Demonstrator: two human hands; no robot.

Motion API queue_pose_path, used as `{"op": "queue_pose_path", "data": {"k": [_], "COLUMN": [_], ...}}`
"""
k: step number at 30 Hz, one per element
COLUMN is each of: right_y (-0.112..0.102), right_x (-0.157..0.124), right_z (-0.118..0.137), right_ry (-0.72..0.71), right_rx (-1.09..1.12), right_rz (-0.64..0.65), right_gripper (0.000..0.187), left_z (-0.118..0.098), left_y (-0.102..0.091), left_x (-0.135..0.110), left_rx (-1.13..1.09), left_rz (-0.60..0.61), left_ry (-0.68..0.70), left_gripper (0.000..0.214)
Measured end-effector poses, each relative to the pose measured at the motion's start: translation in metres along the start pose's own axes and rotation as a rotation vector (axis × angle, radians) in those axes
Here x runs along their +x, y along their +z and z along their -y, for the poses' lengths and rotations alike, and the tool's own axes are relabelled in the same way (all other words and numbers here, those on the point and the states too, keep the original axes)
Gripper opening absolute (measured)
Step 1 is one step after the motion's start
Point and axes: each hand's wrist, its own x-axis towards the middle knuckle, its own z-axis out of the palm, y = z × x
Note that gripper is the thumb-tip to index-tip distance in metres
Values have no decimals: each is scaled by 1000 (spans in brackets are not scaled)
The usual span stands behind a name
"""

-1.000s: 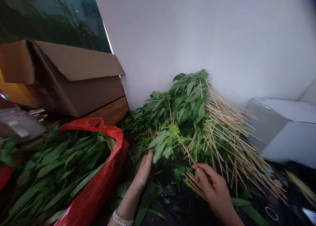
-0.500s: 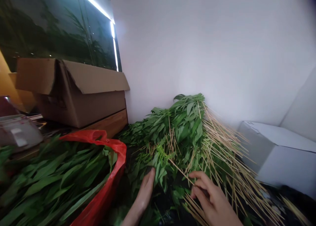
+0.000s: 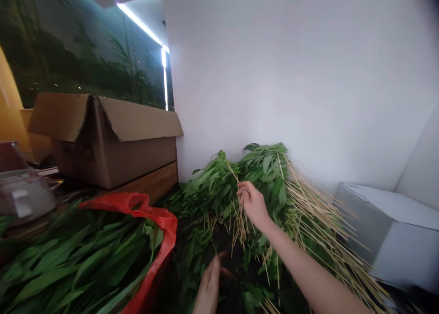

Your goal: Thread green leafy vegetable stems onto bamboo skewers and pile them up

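Observation:
A heap of green leaves threaded on thin bamboo skewers [image 3: 267, 186] leans against the white wall. My right hand [image 3: 252, 203] is raised into the heap with its fingers pinched round a small bunch of skewers [image 3: 240, 215] whose leafy ends point up to the left. My left hand [image 3: 209, 284] is low at the bottom edge, fingers together and pointing up, close to the dark surface under the leaves; nothing shows in it.
A red plastic bag [image 3: 151, 241] full of long loose green leaves [image 3: 68, 259] lies at the left. Behind it are an open cardboard box [image 3: 113, 140] on a wooden ledge and a clear container [image 3: 24, 190]. A white box [image 3: 394, 231] stands at the right.
My right hand has risen from the low skewer ends up into the heap and pinched a bunch of skewers. My left hand has let go of the leaves and dropped lower. The view tilted up.

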Motion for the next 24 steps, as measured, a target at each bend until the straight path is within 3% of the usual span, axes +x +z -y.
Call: {"op": "queue_pose_path", "data": {"k": [5, 12, 16, 24], "right_y": [29, 52, 51, 40], "right_x": [49, 58, 56, 35], "right_z": [-33, -60, -53, -10], "right_ry": [142, 352, 347, 152], "right_rx": [-188, -507, -664, -812], "right_rz": [-43, 171, 285, 416], "right_gripper": [27, 35, 36, 37], "left_z": [3, -1, -1, -15], "left_y": [1, -3, -2, -5], "left_x": [2, 2, 4, -2], "left_rx": [80, 57, 51, 64], "left_rz": [-51, -3, 14, -53], "left_ry": [8, -7, -4, 50], "left_gripper": [79, 76, 76, 72]}}
